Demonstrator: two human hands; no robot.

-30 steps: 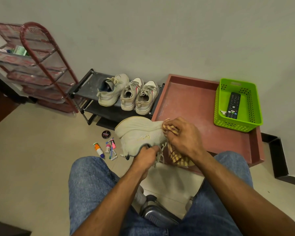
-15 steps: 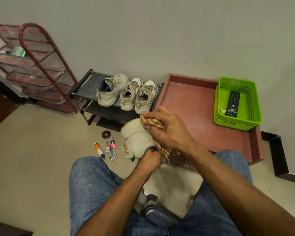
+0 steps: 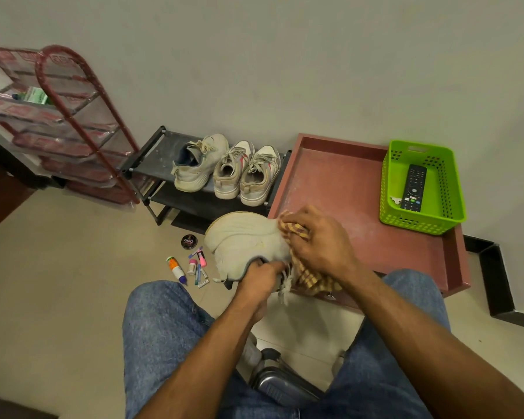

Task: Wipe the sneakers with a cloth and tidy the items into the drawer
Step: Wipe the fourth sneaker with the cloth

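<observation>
One sneaker (image 3: pixel 245 240) is up in the air over the floor, just in front of the red drawer (image 3: pixel 345 189), so it's clearly the wiping step. The left hand (image 3: pixel 262 278) has its fingers curled round the shoe's collar, and the right hand (image 3: pixel 321 243) bunches the checked cloth (image 3: pixel 307 275) against the side. Three more sneakers (image 3: pixel 227 167) sit on the black rack (image 3: pixel 152 149). Small items (image 3: pixel 194 266) lie scattered on the floor. Probably next: turn the shoe, keep the cloth pressed flat.
</observation>
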